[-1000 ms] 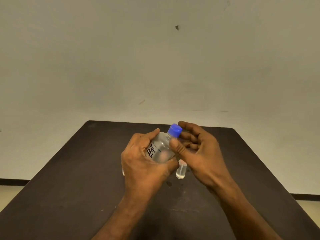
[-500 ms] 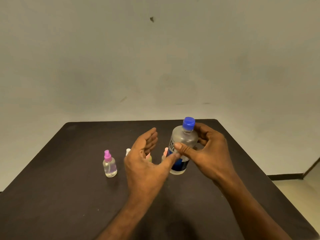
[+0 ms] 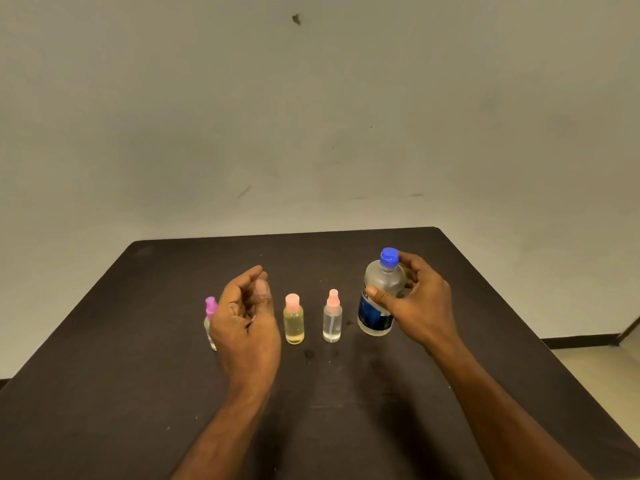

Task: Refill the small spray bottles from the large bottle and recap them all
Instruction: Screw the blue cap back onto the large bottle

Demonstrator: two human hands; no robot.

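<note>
The large clear plastic bottle with the blue screw cap (image 3: 380, 296) stands upright on the dark brown tabletop (image 3: 104, 375), at the right end of the row, cap on. The right hand (image 3: 417, 303) wraps its thumb and fingers around the bottle's shoulder. To its left stands the small clear spray bottle with a pink nozzle (image 3: 332, 318), then the small yellow-tinted bottle with a pink cap (image 3: 294, 320), both upright and capped, set apart from each other. The left hand (image 3: 246, 323) hovers above the table with its fingers loosely curled, holding nothing. Just behind it peeks the small clear spray bottle with a purple nozzle (image 3: 210, 317), partly hidden by the hand. Behind the table rises a plain pale wall (image 3: 311, 116).
</note>
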